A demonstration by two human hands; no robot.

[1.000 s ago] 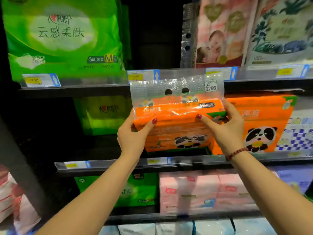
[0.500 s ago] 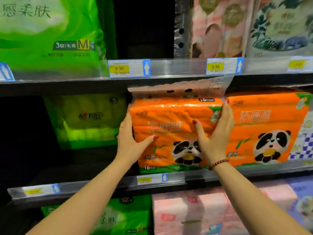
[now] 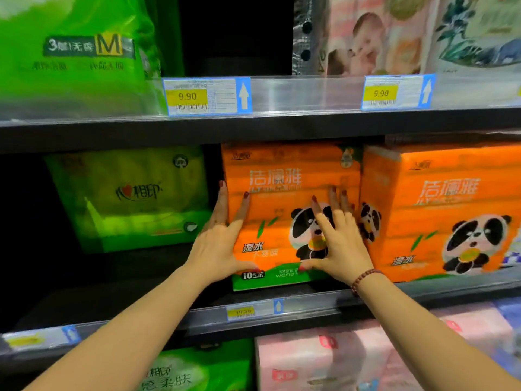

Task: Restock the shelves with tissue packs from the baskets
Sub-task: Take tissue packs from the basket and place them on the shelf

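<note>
Head: left hand (image 3: 217, 249), right hand (image 3: 341, 249) flat against orange tissue pack (image 3: 282, 170)

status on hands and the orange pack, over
Left hand, right hand open, flat on orange plastic-wrapped panda tissue pack. Pack upright on dark shelf, beside matching orange pack. Nothing blocking.

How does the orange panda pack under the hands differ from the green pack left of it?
The orange pack carries a panda; the green pack a heart logo. Left hand and right hand press the orange pack; the green pack is untouched. Both stand upright on one shelf.
</note>
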